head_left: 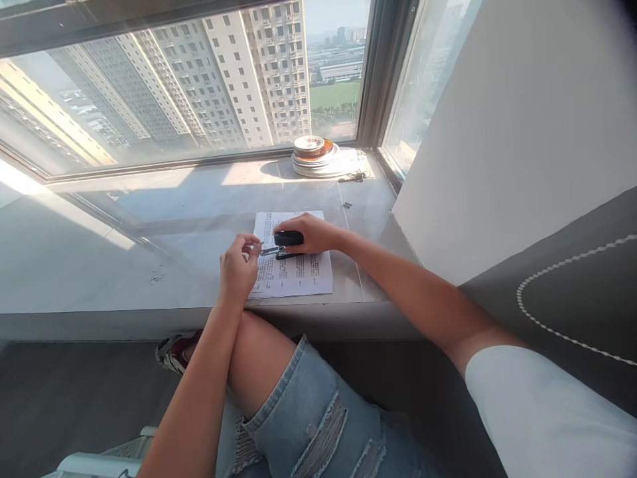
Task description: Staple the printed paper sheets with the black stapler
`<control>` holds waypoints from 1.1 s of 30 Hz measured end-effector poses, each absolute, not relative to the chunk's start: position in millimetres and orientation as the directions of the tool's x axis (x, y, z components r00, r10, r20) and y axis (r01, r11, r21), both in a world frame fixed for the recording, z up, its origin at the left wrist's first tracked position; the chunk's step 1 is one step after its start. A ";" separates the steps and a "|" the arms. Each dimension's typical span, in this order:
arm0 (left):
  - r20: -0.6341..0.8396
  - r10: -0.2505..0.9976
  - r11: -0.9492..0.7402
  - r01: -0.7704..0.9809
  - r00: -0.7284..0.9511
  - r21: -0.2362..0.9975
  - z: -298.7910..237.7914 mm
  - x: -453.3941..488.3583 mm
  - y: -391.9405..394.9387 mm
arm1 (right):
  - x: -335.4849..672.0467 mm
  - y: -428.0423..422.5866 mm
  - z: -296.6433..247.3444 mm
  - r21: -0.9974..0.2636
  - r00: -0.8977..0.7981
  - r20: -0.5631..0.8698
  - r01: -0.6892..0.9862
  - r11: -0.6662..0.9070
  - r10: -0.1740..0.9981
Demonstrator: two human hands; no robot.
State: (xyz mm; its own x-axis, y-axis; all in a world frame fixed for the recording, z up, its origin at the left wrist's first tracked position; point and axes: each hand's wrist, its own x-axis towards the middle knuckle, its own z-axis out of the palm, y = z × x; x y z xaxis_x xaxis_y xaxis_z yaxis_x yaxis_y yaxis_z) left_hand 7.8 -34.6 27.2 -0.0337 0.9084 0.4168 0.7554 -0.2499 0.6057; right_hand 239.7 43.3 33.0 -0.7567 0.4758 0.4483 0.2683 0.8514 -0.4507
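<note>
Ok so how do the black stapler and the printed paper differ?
The black stapler is opened up with its metal rail exposed; the printed paper lies flat. The stapler is held in the right hand, while the paper rests on the windowsill. The paper is white and clearly larger than the stapler.

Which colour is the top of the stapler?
The stapler's top is black, in the head view.
</note>
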 end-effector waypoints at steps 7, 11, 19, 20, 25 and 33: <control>0.431 0.898 -0.326 0.786 0.084 0.526 27.4 9.1 -31.9 | 239.4 44.3 30.6 -0.427 -0.763 0.449 0.274 0.862 0.465; 0.413 0.902 -0.333 0.804 0.121 0.492 25.3 10.0 -30.3 | 238.9 44.0 30.9 -0.422 -0.763 0.450 0.276 0.864 0.464; 0.388 0.911 -0.341 0.786 0.140 0.516 15.3 8.8 -25.6 | 238.3 44.6 30.4 -0.426 -0.750 0.475 0.261 0.866 0.460; 0.386 0.912 -0.340 0.783 0.139 0.521 14.9 8.7 -25.2 | 238.3 44.6 30.4 -0.425 -0.750 0.476 0.261 0.867 0.460; 0.364 0.925 -0.308 0.779 0.110 0.546 16.8 9.7 -25.5 | 238.0 43.1 31.8 -0.425 -0.749 0.468 0.275 0.863 0.469; 0.324 0.945 -0.234 0.788 0.046 0.569 22.0 9.3 -30.1 | 238.7 42.1 33.2 -0.444 -0.749 0.451 0.283 0.850 0.485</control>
